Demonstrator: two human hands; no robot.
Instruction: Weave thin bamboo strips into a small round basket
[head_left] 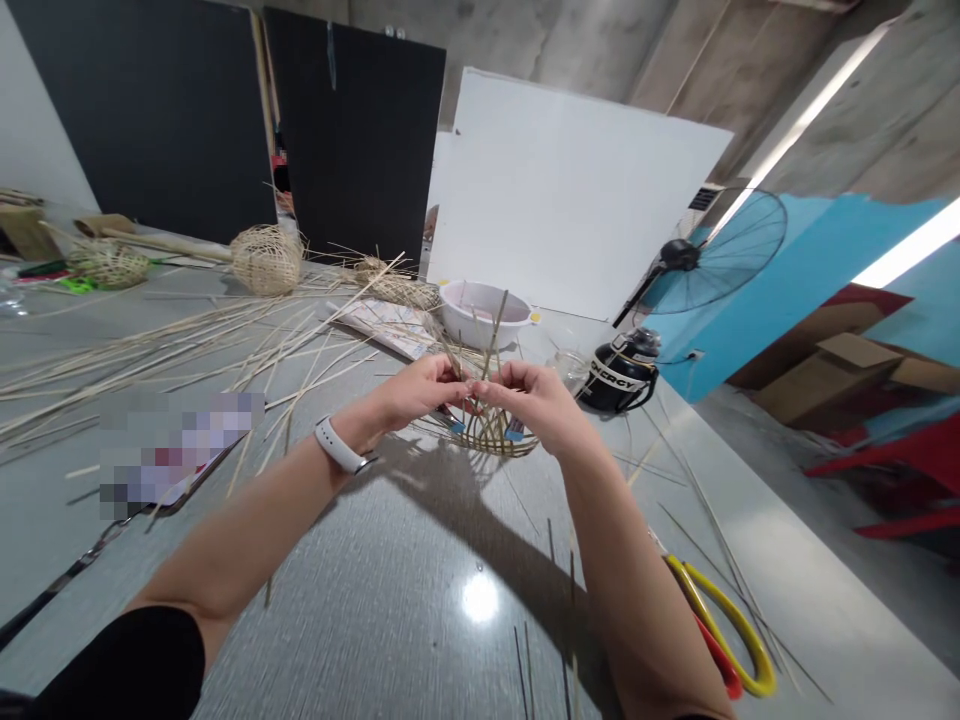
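A small, part-woven bamboo basket [495, 436] sits on the grey table [375, 610] in front of me, with thin strips sticking up from its rim. My left hand [420, 391] and my right hand [534, 398] meet above it, their fingertips pinching the upright strips. Small blue clips [457, 427] grip the weave close to my hands. My palms hide the basket's upper part. Near my right forearm lie yellow-handled scissors [724, 628], apart from both hands.
Loose bamboo strips [150, 358] spread across the table's left side, beyond a blurred paper [180, 445]. Woven bamboo forms [266, 260] stand further back, near a white bowl [484, 315] and a black flask [621, 375]. The table's right edge drops to a lower floor.
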